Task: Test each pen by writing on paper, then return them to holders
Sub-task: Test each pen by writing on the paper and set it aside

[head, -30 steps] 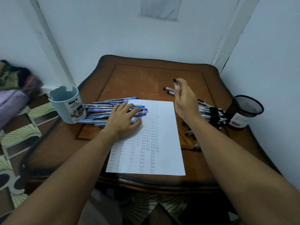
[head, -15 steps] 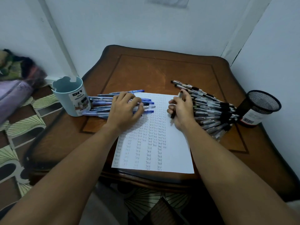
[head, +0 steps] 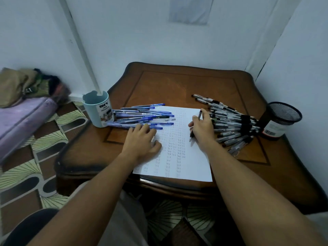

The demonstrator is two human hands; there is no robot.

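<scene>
Pen tip down on the paper, right hand writing.

I see the right hand [head: 202,127] pinching a black pen [head: 195,126] with its tip on the paper [head: 186,167] (rows of "Test" already fill the sheet), while the left hand [head: 142,141] lies spread flat on the sheet's left edge. Blue pens [head: 142,116] lie beside the light blue holder [head: 98,110]; black pens [head: 230,121] lie by the black mesh holder [head: 282,119] on the tabletop [head: 177,82].
</scene>
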